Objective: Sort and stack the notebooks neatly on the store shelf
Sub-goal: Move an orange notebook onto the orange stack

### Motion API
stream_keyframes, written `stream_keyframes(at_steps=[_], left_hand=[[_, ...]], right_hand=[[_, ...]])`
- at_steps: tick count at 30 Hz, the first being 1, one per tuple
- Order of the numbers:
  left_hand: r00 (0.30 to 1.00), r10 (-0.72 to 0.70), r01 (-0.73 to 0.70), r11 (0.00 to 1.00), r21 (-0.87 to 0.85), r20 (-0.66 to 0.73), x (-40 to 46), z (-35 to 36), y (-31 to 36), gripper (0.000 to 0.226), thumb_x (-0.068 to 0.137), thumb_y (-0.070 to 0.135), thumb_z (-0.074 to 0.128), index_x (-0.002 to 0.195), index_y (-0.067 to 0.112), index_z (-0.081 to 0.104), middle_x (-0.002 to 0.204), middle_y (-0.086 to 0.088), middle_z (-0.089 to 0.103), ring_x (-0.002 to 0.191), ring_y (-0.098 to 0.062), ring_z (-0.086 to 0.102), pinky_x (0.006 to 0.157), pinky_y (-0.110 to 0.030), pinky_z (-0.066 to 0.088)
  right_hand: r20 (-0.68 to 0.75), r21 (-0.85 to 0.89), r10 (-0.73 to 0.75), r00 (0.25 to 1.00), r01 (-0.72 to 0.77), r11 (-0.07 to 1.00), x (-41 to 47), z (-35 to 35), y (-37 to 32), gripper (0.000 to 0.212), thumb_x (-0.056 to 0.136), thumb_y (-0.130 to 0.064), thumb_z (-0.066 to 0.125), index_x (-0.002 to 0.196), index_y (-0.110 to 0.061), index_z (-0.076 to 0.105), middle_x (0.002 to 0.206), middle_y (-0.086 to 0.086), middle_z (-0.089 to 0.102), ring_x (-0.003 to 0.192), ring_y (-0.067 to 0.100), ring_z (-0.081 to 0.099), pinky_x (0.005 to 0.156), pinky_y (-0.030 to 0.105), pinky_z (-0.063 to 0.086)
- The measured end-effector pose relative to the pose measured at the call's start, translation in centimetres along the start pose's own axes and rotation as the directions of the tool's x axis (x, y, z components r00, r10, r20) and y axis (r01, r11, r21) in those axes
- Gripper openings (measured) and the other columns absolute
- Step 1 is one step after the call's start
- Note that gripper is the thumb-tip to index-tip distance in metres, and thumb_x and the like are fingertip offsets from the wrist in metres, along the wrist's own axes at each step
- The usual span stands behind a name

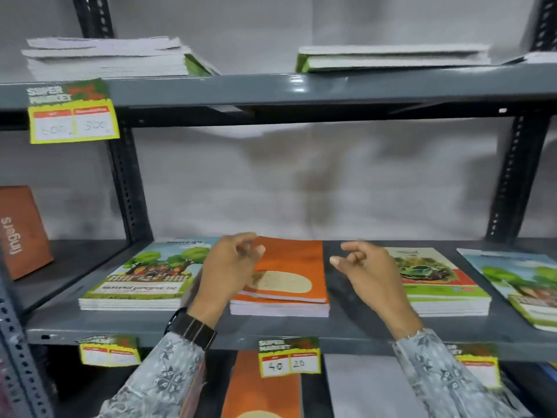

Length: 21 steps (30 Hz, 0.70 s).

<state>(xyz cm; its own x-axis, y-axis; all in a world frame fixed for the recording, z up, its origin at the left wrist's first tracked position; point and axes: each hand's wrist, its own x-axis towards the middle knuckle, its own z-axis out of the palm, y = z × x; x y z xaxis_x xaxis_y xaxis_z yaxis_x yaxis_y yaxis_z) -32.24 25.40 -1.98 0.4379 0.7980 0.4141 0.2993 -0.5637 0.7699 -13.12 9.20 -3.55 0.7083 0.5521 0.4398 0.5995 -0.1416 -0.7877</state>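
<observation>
Middle shelf [271, 334] holds four notebook stacks, the orange stack [289, 276] between both hands.

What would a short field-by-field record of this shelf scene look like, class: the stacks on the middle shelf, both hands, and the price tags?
left stack: tree-cover notebooks, squared
middle stack: orange notebooks, top copies slightly askew
right stack: car-cover notebooks, tidy
far right: another tree-cover stack, angled, cut off by the frame
left hand: empty, fingers curled, over the orange stack's left edge
right hand: empty, over the bare gap beside the car-cover stack
price tag: reads 40 and 20
</observation>
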Motion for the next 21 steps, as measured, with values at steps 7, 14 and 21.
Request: stream_keyframes(at_steps=[7,14,21], left_hand=[[0.982,0.187,-0.176,0.949,-0.261,0.017,-1.1,11.2,11.4,0.017,0.091,0.023,0.075,0.101,0.035,0.080,0.074,0.014,0.070,0.063,0.002,0.060,0.072,-0.022,0.048],[0.909,0.269,-0.209,0.955,-0.210,0.317,-4.3,26.7,22.1,0.024,0.089,0.031,0.075,0.111,0.023,0.080,0.091,0.009,0.079,0.085,-0.008,0.074,0.088,-0.029,0.058],[0.718,0.099,-0.495,0.769,0.405,0.689,-7.2,37.7,27.4,0.036,0.102,0.034,0.053,0.101,0.001,0.069,0.102,-0.019,0.072,0.094,-0.036,0.069,0.069,-0.033,0.044]], right_hand=[[-0.221,0.075,-0.244,0.944,0.266,0.961,2.8,-11.9,4.6,0.024,0.087,-0.019,0.077,0.109,-0.025,0.072,0.081,-0.005,0.068,0.069,0.007,0.061,0.068,0.017,0.051],[-0.281,-0.262,-0.090,0.955,0.013,0.965,6.1,-26.9,14.5,0.019,0.088,-0.019,0.071,0.107,-0.016,0.074,0.087,0.001,0.073,0.086,0.026,0.069,0.086,0.040,0.056],[0.032,-0.802,0.439,0.898,-0.239,0.548,7.0,-32.9,20.9,0.030,0.096,-0.009,0.049,0.119,-0.001,0.066,0.127,0.018,0.067,0.115,0.035,0.066,0.095,0.040,0.055]])
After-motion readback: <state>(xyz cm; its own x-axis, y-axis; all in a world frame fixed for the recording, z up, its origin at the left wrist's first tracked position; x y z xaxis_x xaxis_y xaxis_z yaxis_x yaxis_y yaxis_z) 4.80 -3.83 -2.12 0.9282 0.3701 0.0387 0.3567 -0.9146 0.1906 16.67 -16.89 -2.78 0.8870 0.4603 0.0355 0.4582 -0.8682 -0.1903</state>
